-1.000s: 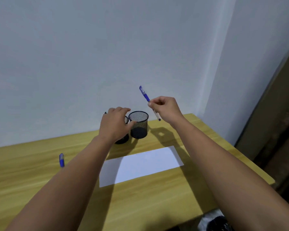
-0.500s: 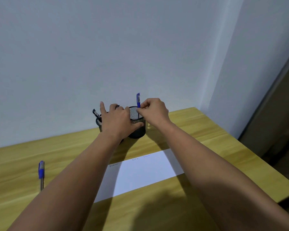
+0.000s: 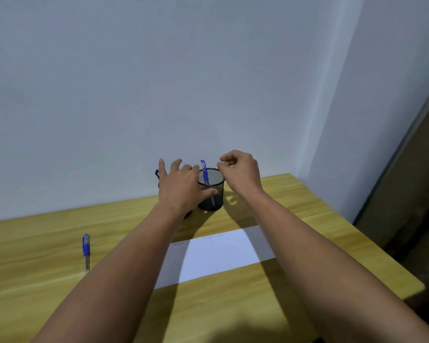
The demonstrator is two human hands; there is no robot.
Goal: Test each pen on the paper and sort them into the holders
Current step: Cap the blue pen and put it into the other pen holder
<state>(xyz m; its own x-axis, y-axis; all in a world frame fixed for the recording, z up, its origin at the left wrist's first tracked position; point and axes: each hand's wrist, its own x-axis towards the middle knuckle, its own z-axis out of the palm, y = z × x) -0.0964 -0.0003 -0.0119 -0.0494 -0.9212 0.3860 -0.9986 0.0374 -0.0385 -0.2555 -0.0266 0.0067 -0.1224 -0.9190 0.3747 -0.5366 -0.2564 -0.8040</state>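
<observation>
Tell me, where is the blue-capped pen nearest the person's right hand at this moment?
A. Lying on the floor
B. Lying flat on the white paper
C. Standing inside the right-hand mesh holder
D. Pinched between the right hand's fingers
C: the blue-capped pen stands tilted inside the black mesh holder, its cap sticking up above the rim, while the right hand beside it holds nothing.

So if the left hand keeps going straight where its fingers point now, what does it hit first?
The left hand points away and slightly left, over the mostly hidden left holder. Past that, the white wall looks next. Its thumb touches the right mesh holder. Depth is unclear.
</observation>
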